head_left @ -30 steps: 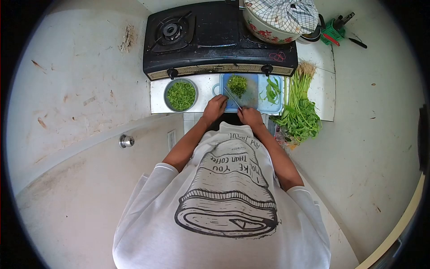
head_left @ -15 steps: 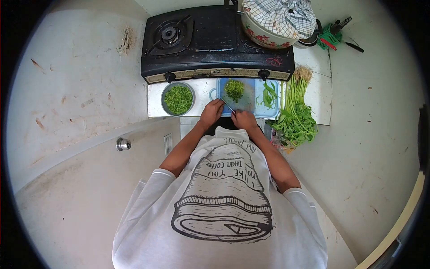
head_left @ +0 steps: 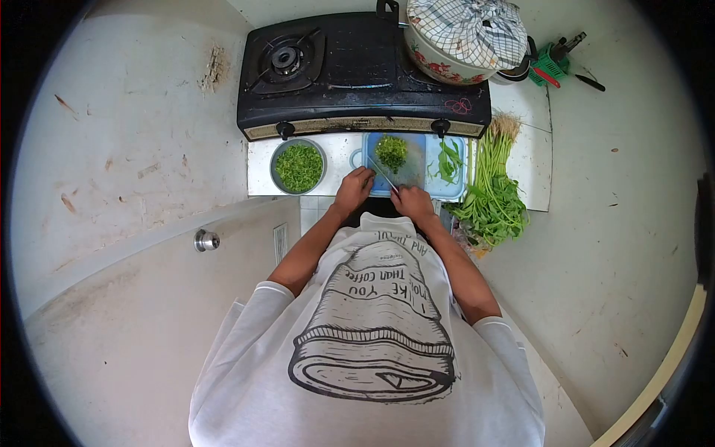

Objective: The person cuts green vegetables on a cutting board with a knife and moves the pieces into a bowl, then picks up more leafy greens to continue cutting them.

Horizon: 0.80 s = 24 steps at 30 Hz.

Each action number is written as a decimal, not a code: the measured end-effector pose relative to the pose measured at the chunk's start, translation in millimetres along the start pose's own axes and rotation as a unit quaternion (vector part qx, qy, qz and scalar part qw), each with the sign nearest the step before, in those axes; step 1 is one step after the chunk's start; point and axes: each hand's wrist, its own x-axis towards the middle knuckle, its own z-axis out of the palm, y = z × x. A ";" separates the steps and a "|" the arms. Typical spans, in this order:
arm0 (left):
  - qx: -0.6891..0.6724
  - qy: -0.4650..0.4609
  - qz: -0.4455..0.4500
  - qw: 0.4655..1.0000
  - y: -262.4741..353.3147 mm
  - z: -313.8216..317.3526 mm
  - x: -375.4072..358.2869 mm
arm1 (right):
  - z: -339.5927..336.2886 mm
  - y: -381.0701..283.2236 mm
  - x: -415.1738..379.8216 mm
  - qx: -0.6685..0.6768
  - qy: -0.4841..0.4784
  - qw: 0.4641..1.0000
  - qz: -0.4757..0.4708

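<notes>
Below the stove, the right hand grips a knife slanting across the blue board.
Left hand curled near the knife, its hold unclear; chopped greens lie on the board, just beyond the knife.

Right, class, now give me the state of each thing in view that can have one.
Knife: held in right hand
Pile of greens: chopped, heaped
Loose leaves: in larger pieces
Bunch of greens: unchopped, roots on
Bowl: filled with chopped greens
Pot: covered by checked cloth
Left burner: bare, no flame visible
</notes>
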 end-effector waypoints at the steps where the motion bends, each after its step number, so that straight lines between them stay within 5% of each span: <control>1: 0.004 -0.001 0.003 1.000 2.1 -1.6 0.7 | 0.1 0.1 0.0 0.005 0.007 1.000 -0.016; 24: 0.012 -0.006 -0.013 1.000 3.2 -1.1 1.2 | 3.8 0.5 -1.6 0.015 -0.019 1.000 0.010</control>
